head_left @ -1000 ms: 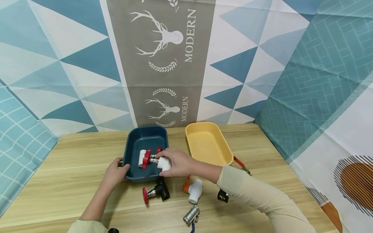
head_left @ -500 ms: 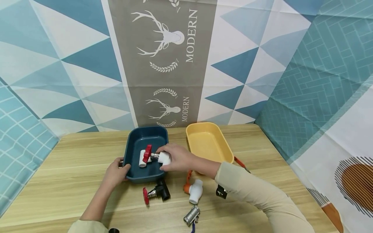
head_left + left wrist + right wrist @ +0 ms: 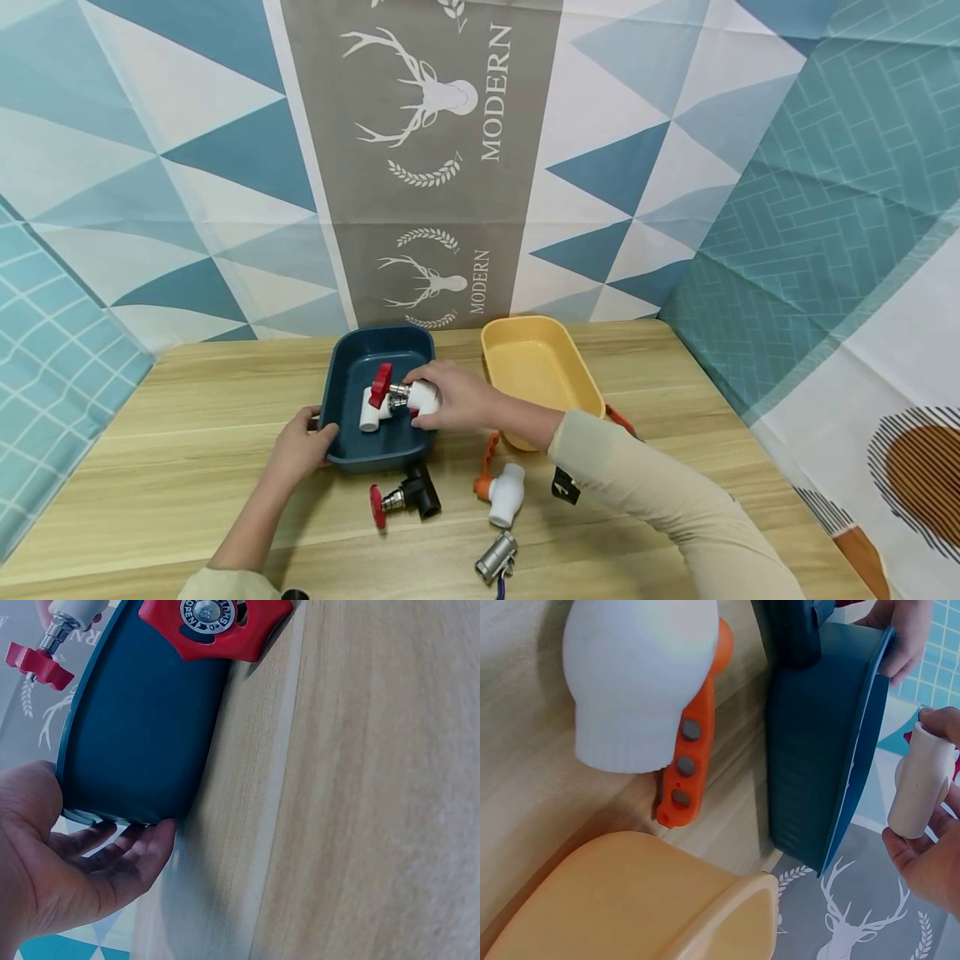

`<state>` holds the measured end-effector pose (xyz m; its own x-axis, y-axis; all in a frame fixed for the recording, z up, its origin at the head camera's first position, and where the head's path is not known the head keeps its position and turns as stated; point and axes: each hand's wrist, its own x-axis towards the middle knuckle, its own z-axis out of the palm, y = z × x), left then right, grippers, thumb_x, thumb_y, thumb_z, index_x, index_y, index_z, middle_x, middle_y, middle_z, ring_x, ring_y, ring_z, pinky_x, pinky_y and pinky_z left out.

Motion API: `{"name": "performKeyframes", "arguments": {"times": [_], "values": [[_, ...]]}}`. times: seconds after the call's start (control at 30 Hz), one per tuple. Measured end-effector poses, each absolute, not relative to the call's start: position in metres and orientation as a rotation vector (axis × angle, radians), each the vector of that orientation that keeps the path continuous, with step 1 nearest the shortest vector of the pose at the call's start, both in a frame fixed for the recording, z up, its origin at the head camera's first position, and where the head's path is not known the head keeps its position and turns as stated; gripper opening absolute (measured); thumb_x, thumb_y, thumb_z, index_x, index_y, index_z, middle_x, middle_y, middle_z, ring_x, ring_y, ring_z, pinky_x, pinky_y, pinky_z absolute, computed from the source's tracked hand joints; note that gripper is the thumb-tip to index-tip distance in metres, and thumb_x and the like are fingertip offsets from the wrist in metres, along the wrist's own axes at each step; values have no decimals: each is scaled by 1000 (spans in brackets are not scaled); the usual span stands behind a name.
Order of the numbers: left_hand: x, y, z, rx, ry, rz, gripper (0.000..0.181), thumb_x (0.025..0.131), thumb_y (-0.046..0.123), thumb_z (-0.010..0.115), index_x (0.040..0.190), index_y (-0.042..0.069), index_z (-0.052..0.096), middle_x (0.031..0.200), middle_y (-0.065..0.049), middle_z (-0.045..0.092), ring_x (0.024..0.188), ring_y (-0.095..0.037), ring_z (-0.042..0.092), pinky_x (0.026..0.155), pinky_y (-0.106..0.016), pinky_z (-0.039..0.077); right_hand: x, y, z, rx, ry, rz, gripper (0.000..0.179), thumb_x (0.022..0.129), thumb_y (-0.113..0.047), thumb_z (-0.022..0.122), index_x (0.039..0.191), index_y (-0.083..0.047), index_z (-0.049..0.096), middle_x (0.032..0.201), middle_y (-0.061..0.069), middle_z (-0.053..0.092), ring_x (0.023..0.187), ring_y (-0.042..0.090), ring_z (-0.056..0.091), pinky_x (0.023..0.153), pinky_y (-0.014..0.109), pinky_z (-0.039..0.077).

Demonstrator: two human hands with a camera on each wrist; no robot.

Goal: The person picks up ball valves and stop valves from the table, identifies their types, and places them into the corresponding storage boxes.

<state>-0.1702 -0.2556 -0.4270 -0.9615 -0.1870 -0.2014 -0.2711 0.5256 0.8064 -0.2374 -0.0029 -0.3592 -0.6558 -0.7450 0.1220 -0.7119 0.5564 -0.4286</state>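
In the head view my left hand point(image 3: 300, 448) grips the left wall of the dark blue tray point(image 3: 378, 461), thumb over the rim; the left wrist view shows its fingers point(image 3: 142, 859) curled against the outside. My right hand point(image 3: 461, 395) pinches the white pipe body of a stop valve point(image 3: 426, 397) above the tray, its red handwheel point(image 3: 380, 385) pointing left. From the right wrist view, thumb and fingers hold both ends of the white body point(image 3: 919, 780). A second white valve point(image 3: 370, 411) lies in the tray, partly hidden behind the held one.
In front of the tray lies a black valve point(image 3: 420, 493) with a red handwheel. Nearby are a white ball valve point(image 3: 507, 495) with an orange lever and a metal ball valve point(image 3: 497, 557). A yellow tray point(image 3: 536, 367) stands right; a red handle point(image 3: 619, 420) shows beside it.
The held valve has risen slightly and its handwheel has moved up in the view, uncovering more of the white valve in the tray. The left hand keeps its grip on the tray.
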Motion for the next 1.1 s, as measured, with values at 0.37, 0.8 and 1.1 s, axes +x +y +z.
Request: {"name": "performKeyframes", "arguments": {"times": [0.37,0.8,1.1], "values": [[-170,-256,-426,-392,2662,1445,54,95,18,44,139,-9,28,125,-35,42,88,-28,61,65,-33,58,-247,-8,-358,-1216,2736,-693,53,78,-34,74,126,-19,56,119,0,60,102,15,49,72,17,44],[-169,-256,-429,-403,2667,1456,53,94,18,44,139,-7,30,126,-34,44,90,-29,61,64,-31,58,-259,-12,-362,-1218,2741,-725,53,78,-31,74,126,-16,56,118,3,61,99,16,50,74,19,45],[-169,-256,-430,-411,2670,1456,54,93,19,44,139,-6,31,126,-33,44,89,-29,61,64,-32,58,-268,-15,-364,-1218,2744,-739,53,79,-30,73,126,-14,55,117,5,60,97,17,51,72,19,44]]}}
